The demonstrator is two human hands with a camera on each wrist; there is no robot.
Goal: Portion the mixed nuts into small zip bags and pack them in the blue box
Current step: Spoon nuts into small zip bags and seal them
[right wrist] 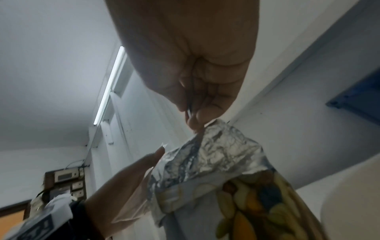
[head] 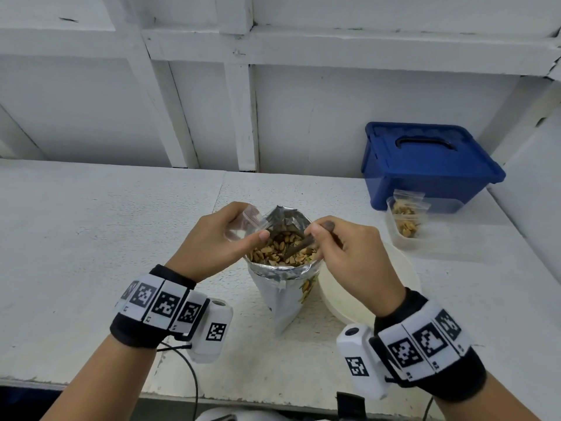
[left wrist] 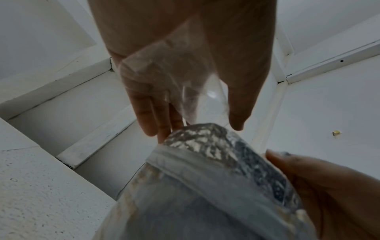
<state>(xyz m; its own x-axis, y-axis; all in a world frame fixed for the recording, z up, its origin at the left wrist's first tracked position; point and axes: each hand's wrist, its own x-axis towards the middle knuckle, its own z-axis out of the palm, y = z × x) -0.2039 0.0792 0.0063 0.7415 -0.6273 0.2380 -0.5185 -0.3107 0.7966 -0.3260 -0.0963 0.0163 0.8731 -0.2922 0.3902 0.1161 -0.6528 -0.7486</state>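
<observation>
An open foil bag of mixed nuts [head: 283, 270] stands upright at the table's middle. My left hand [head: 258, 235] pinches a small clear, empty zip bag [head: 243, 221] at the foil bag's left rim. In the left wrist view the zip bag [left wrist: 174, 78] lies against my left hand [left wrist: 205, 116], above the foil bag [left wrist: 216, 162]. My right hand [head: 318, 235] grips a dark spoon [head: 299, 246] whose tip sits in the nuts. The right wrist view shows the thin spoon handle [right wrist: 190, 112] pinched in my right hand [right wrist: 197, 116]. The blue box [head: 425, 165] stands back right, lid on.
A clear tub [head: 425, 238] holding filled zip bags of nuts [head: 405, 218] sits in front of the blue box. A round white bowl [head: 343, 299] lies under my right wrist. White wall panels rise behind the table. A black cable hangs at the near edge.
</observation>
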